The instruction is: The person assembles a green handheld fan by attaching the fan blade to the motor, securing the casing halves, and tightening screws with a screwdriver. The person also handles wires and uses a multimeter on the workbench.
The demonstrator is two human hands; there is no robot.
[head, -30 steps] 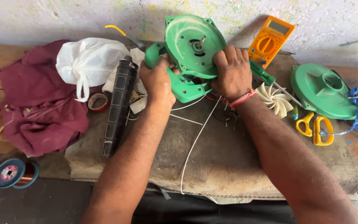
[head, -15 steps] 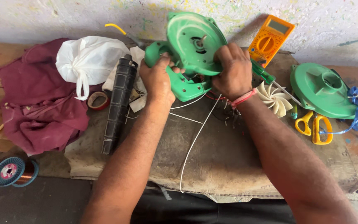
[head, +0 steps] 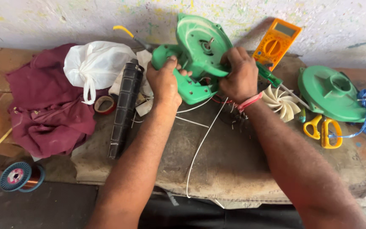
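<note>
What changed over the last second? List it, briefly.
The round green plastic blower housing tipped more upright, its centre shaft facing the camera. The left hand kept its grip on the handle; the right hand stayed on the rim. The orange multimeter and white fan wheel stayed put.

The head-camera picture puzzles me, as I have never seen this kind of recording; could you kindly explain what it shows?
The camera sits on a person's head and looks down at their own two bare hands over a worn workbench. The left hand and the right hand both grip a green plastic blower housing, tilted up so that its metal shaft faces the camera. White and red wires hang from it.

Around it lie a maroon cloth, a knotted white bag, a black ribbed tube, a roll of tape and a spool of copper wire. To the right are an orange multimeter, a white fan wheel, a second green housing half and yellow-handled scissors.
</note>
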